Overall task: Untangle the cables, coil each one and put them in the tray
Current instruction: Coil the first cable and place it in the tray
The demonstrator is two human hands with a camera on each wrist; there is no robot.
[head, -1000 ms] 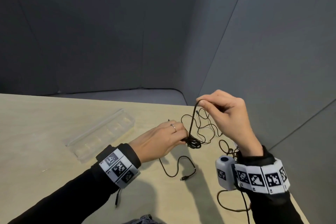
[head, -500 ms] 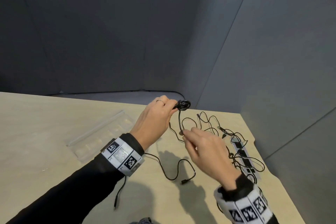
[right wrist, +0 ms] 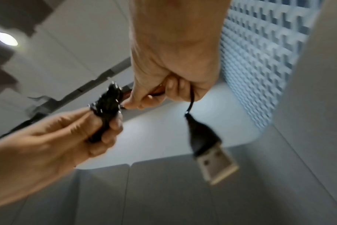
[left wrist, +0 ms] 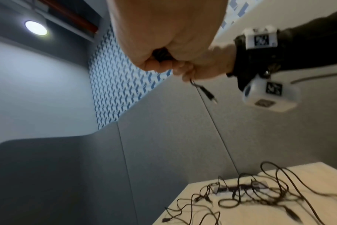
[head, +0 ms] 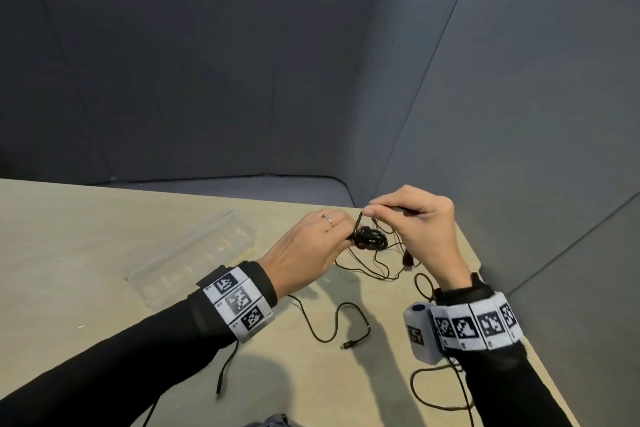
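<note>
My left hand (head: 341, 236) grips a small black coil of cable (head: 474, 238) above the table (head: 104, 236); the same coil (right wrist: 106, 112) shows between the fingers in the right wrist view. My right hand (head: 375, 211) pinches the free end of that cable just above the coil. The USB plug (right wrist: 210, 153) dangles below the right hand, also seen as a plug (head: 408, 259) from the head. A clear plastic tray (head: 194, 256) lies on the table left of my hands. A loose black cable (head: 339, 322) lies under my left wrist.
A tangle of black cables (left wrist: 260, 196) lies around a white power strip (left wrist: 240, 188) at the table's far right corner. Grey padded walls (head: 311, 80) close in behind and to the right. Another cable loop (head: 433, 388) lies near the front right edge.
My right hand rose from the table to the top of the coil, bringing the cable's free end with it. The left hand dropped a little, still holding the coil.
</note>
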